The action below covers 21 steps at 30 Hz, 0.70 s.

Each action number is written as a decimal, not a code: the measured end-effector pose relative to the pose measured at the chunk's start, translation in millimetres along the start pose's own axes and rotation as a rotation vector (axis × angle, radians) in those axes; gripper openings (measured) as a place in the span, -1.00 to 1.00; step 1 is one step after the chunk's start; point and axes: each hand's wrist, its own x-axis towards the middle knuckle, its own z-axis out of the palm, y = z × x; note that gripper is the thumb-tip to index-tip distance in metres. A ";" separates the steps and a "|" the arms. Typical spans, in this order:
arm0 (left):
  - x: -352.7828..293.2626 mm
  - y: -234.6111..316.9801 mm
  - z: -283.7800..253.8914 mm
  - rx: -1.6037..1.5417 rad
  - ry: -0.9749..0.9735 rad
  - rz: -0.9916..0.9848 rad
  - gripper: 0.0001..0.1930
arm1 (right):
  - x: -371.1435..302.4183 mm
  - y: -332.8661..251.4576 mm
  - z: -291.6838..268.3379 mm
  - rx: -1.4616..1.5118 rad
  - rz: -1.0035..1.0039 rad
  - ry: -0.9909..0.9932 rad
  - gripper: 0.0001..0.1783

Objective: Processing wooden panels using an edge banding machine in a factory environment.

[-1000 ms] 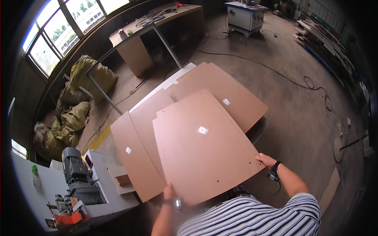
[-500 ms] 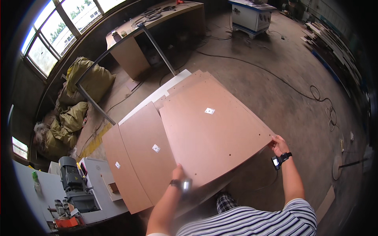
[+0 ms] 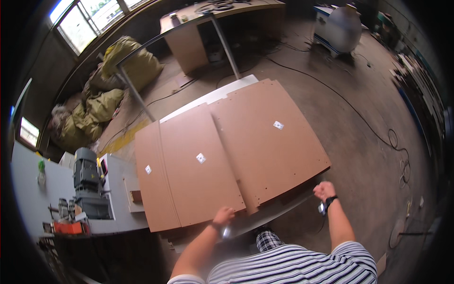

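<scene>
Large reddish-brown boards lie side by side in a stack. The right board (image 3: 269, 142), the middle board (image 3: 196, 165) and a narrower left board (image 3: 150, 189) each bear a small white label. Several small holes run near the front edges. My left hand (image 3: 224, 216) is at the front edge of the middle board, its fingers blurred. Just off the right board's near right corner is my right hand (image 3: 325, 190), fingers curled in. A thin pale curved edge (image 3: 279, 215) runs below the boards towards it; whether the hand grips that edge is unclear. Both wrists wear dark bands.
A grey metal frame (image 3: 224, 45) stands beyond the boards. Stuffed sacks (image 3: 132, 64) are piled at left, near a machine with a grey motor (image 3: 87, 170). A workbench (image 3: 187, 49) stands behind. Across the floor at right trails a black cable (image 3: 340, 97); stacked strips (image 3: 416, 90) lie farther right.
My right hand has left the right board's corner and moved nearer me. The right board, lifted earlier, now lies lower and farther off. My left hand has slid towards the front edge. The whole view has shifted.
</scene>
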 end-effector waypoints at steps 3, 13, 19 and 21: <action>-53.5 -122.4 -65.8 -0.323 0.085 0.125 -0.76 | -59.4 76.6 56.4 -0.035 0.139 -0.200 -0.87; -295.9 -519.3 -138.9 -0.958 0.588 0.080 -0.77 | -143.0 280.6 151.0 -0.882 0.324 -0.508 -0.79; -387.8 -711.1 -70.7 -1.115 1.018 -0.065 -0.69 | -189.2 319.3 292.2 -1.092 -0.039 -0.515 -0.82; -403.2 -732.7 -58.2 -1.261 0.989 0.026 -0.76 | -201.1 331.1 341.5 -1.120 -0.092 -0.587 -0.85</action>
